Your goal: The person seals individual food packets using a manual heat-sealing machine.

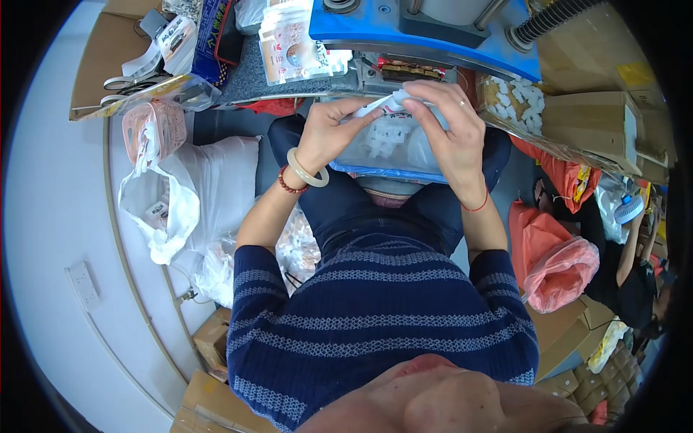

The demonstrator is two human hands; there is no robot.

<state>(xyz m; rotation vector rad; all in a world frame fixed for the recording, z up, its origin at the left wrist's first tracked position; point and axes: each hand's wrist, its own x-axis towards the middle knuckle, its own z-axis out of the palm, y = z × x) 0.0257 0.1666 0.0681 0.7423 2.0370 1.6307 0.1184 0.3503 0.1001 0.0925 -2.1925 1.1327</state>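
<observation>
Between my two hands is a small white printed packet (390,105), raised above the lap. The fingers of my left hand (333,131) pinch its left end. At its right end, my right hand (449,119) holds it between thumb and fingers, the index finger curled over the top. Below them a clear plastic bin (386,172) with a blue rim rests between my knees. Inside it lie several small white printed pieces (382,137). What is within the packet, if anything, is hidden.
A blue-based machine (462,40) stands just beyond my hands. Printed pouches (292,47) are stacked to its left, scissors (126,90) farther left. White pieces fill a carton (514,105) at right. Beside me are a pink basket (137,130), red bags (556,260) and another person (628,278).
</observation>
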